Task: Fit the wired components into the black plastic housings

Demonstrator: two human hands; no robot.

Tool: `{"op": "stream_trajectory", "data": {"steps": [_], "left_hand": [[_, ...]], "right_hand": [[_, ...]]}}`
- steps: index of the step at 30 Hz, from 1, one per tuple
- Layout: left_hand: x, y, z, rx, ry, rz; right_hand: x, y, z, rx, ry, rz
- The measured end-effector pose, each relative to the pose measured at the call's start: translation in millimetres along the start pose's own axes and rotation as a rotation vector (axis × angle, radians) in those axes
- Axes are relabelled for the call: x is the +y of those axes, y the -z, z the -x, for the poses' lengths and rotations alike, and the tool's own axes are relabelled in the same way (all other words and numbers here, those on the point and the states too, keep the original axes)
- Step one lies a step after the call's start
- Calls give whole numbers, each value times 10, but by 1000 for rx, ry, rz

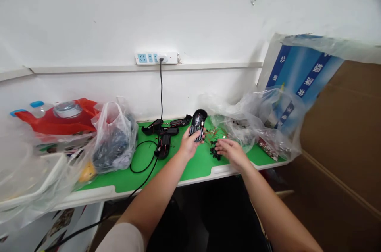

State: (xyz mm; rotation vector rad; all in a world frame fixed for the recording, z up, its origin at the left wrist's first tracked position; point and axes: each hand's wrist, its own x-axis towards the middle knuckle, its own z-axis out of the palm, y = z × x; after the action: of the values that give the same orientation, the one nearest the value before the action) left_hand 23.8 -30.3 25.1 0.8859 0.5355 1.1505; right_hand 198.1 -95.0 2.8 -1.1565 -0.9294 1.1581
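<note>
My left hand [190, 143] is closed around the lower end of a black plastic housing [199, 119], tilted up above the green mat. The housing has a rounded top, a hollow inside and a slotted lower part. My right hand [230, 152] is over the mat with its fingers stretched out, beside a small heap of black parts [214, 152]. Whether its fingertips touch the heap I cannot tell. Thin red and green wires [214, 132] lie just behind. Several similar black housings with red wires, one of them a near housing [164, 147], lie left of my hands.
A black cable [161, 89] runs from the wall power strip [143, 58] down across the green mat [193, 169]. Clear plastic bags [247, 113] and a large cardboard box [342, 125] stand right. A filled plastic bag [111, 145], a red bag [59, 123] and a white tray [38, 180] sit left.
</note>
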Motion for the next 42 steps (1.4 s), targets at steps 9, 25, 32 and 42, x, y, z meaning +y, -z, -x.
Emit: {"op": "stream_trajectory", "data": {"steps": [9, 25, 32, 42], "left_hand": [[10, 220, 2, -22, 76, -23], [-51, 219, 24, 45, 67, -84], [-46, 239, 13, 40, 61, -70], [-16, 211, 26, -14, 64, -44]], "right_hand": [[192, -340, 85, -133, -47, -124], [-3, -286, 179, -185, -155, -251], [84, -285, 122, -41, -71, -82], [125, -178, 86, 56, -89, -117]]}}
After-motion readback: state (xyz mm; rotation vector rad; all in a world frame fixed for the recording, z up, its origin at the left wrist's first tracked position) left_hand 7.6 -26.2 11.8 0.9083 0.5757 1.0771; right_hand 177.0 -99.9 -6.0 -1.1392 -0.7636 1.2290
